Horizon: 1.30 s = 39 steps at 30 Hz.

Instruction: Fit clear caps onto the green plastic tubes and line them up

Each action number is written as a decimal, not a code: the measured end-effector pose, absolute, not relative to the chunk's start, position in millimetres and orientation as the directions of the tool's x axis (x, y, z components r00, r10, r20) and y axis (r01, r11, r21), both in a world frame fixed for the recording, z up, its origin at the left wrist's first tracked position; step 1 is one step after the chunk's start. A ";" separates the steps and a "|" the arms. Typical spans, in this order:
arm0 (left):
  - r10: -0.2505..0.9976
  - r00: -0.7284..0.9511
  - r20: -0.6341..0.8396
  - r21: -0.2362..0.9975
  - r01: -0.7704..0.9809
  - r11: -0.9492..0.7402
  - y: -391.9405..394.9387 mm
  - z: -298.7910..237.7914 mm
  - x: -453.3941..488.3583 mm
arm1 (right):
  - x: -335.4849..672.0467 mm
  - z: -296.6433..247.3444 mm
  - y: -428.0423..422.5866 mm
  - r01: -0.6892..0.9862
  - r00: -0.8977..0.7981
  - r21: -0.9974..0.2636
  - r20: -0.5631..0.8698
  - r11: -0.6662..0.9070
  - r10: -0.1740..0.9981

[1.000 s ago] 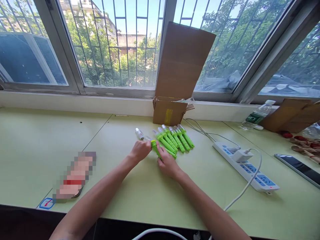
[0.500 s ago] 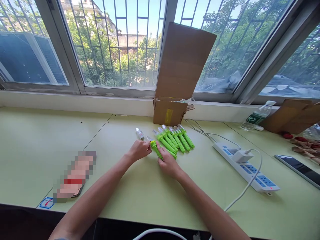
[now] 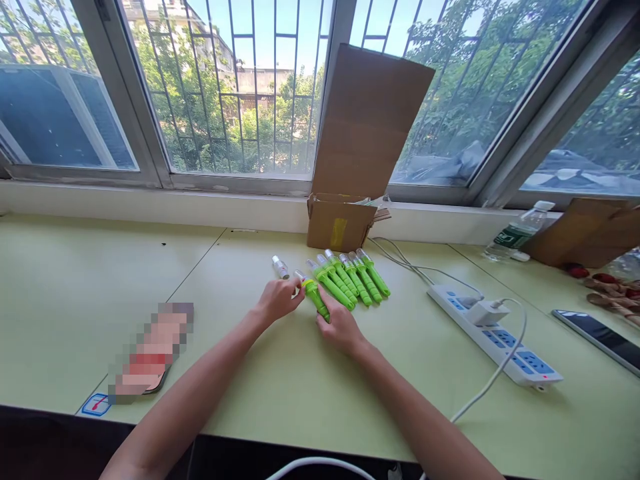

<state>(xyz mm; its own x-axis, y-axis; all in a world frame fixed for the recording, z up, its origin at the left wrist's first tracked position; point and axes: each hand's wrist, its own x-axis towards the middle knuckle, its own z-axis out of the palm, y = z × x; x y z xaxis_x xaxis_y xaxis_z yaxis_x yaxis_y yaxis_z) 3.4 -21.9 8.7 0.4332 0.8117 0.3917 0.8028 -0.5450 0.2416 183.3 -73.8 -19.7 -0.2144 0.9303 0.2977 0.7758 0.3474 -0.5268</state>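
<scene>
Both hands are at one green stick with a clear tip [image 3: 316, 301], tilted low over the table. My left hand [image 3: 278, 300] is closed, its thumb and fingertips pinching at the yellow-green collar below the tip. Lower down, my right hand [image 3: 343, 328] is wrapped round the handle and hides part of it. A short silver-white piece with a clear end [image 3: 281, 267] lies just beyond my left hand. Several similar green sticks with clear tips [image 3: 353, 277] lie side by side to the right, close to my right fingers.
Behind the sticks stands an open cardboard box [image 3: 325, 230] against the window ledge. On the right are a white power strip [image 3: 493, 333] with cables, a phone [image 3: 600, 340] and a water bottle [image 3: 520, 233]. A blurred-out phone-shaped object [image 3: 153, 353] lies left.
My right thumb has slid down the handle, so more of the green stick shows. My left fingertips have shifted slightly at the collar. The other things stay put.
</scene>
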 end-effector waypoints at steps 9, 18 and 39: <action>0.886 0.389 0.253 0.209 0.872 -0.443 -21.6 11.1 7.8 | 180.1 -12.6 -81.7 0.843 -0.241 -0.421 0.262 0.335 0.934; 0.902 0.352 0.249 0.289 0.862 -0.416 -21.6 11.1 6.7 | 174.5 -10.6 -88.5 0.882 -0.275 -0.335 0.202 0.330 0.940; 0.835 0.456 0.307 0.272 0.799 -0.536 -22.9 14.8 0.2 | 177.9 -7.5 -85.7 0.901 -0.195 -0.341 0.239 0.270 0.951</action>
